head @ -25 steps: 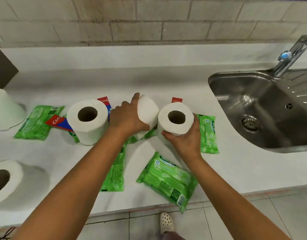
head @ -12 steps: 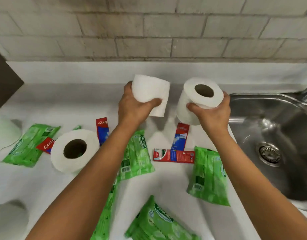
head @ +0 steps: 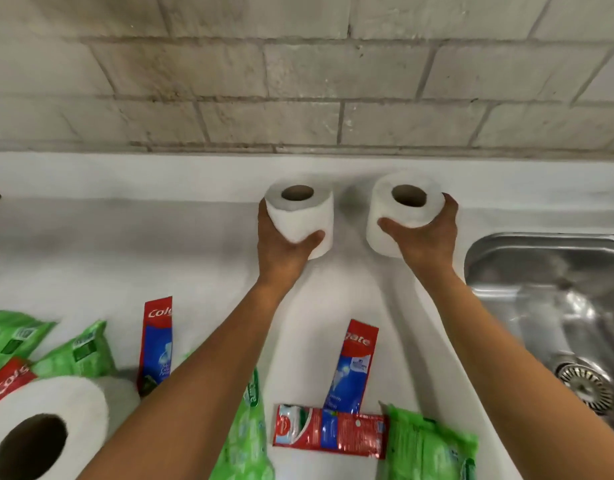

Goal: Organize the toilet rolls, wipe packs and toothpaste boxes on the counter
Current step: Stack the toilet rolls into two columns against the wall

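Note:
Two white toilet rolls stand upright at the back of the white counter [head: 108,244], near the wall. My left hand [head: 281,244] grips the left toilet roll [head: 300,211]; my right hand [head: 425,233] grips the right toilet roll [head: 402,206]. A third toilet roll [head: 46,427] lies at the bottom left. Red and blue toothpaste boxes lie nearer me: one [head: 156,344] left of my left arm, one [head: 352,365] between my arms, one [head: 329,431] crosswise below it. Green wipe packs lie at the left [head: 73,351], under my left arm [head: 243,441] and at the bottom right [head: 430,448].
A steel sink [head: 554,323] with a drain [head: 585,386] sits at the right, close to my right arm. A brick wall [head: 298,74] rises behind the counter. Another toothpaste box [head: 7,379] pokes out at the left edge.
Both hands carried the two rolls from the middle of the counter away from me to the back by the wall. The left roll turned from lying sideways to upright.

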